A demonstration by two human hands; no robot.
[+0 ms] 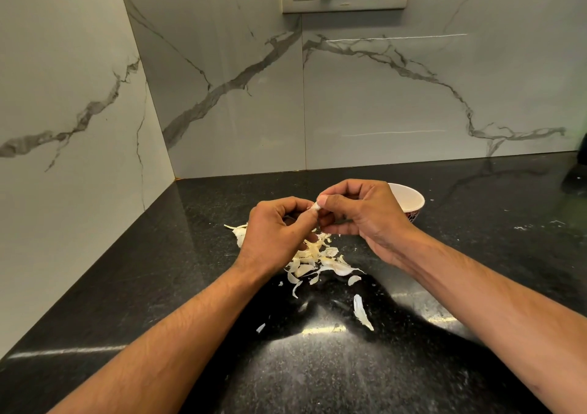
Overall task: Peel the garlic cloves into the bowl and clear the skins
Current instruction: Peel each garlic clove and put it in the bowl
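Nearest me, loose skins (362, 312) lie scattered on the black counter (476, 286), thickening into a pile (313, 262) under my hands. I see my left hand (276, 235) and right hand (365, 213) raised over that pile, fingertips pinching one clove (316, 206) between them. Just behind my right hand sits the bowl (411, 200); I cannot tell its contents.

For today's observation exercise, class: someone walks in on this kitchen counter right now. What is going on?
A person is peeling garlic over a black counter. The left hand and right hand pinch one small clove between their fingertips. Loose skins lie piled beneath the hands, with a few strays nearer the person. A white bowl stands behind the right hand; its contents cannot be seen.
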